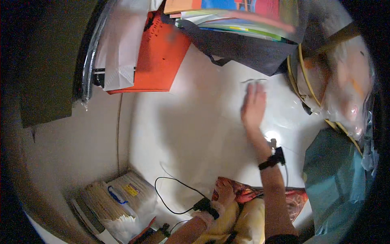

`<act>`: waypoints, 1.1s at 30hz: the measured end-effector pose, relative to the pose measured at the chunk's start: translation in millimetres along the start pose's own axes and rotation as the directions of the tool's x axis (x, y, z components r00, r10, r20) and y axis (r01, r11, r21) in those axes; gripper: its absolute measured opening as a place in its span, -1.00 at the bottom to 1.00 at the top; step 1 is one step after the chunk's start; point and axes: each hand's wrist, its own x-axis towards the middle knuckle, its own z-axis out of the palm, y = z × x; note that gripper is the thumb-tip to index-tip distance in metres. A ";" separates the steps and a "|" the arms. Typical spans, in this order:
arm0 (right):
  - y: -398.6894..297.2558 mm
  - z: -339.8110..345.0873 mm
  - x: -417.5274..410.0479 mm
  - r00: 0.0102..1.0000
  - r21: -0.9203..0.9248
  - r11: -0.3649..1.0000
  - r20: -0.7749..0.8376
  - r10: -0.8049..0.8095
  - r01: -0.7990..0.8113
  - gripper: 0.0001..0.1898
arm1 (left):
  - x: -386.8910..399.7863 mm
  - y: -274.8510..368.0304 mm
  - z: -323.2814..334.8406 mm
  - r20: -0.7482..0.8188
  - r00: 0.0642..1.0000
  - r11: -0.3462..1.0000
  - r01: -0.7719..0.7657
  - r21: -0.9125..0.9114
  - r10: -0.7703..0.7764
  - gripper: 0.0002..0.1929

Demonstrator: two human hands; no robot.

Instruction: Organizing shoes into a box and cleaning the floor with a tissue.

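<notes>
My right hand (255,105) is stretched out over the white tiled floor (195,122), fingers together and blurred, near a thin dark mark or strand at the fingertips. Whether it holds anything cannot be told. A black strap with a small device (275,158) is round the right wrist. My left hand (224,192) is low in the view, at a red patterned cloth (243,190) beside yellow clothing (249,219); its grip cannot be made out. Another black device (206,207) with a looped cable is strapped to the left wrist.
Books and papers (237,18) fill a dark holder at the top. Beside it are a red-orange bag (161,61) and a white paper bag (118,48). Clear plastic bags (344,85) and a teal bag (335,177) lie right. A stack (115,195) with a blue strap sits lower left.
</notes>
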 end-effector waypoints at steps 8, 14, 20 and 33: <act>-86.2 26.8 -60.0 0.847 0.593 0.804 0.402 -0.348 0.048 -0.41 | 63.1 -30.3 -47.3 0.907 0.354 0.840 0.400 -0.366 0.227 -0.30; -0.9 -66.1 -50.9 0.929 0.743 0.578 0.360 0.080 -0.337 -0.57 | 168.6 -157.4 -49.1 0.751 0.660 0.621 0.592 -0.514 -0.007 -0.48; 87.1 -109.9 -66.4 0.903 0.103 0.979 0.380 -0.200 0.174 -0.53 | 301.8 -147.3 -20.3 0.169 0.974 0.508 0.224 -0.832 -0.152 -0.37; 104.8 -91.6 -75.2 0.897 0.130 0.966 0.360 -0.257 0.224 -0.57 | 478.8 -106.3 29.6 -0.321 0.876 0.738 -0.479 -0.476 0.361 -0.50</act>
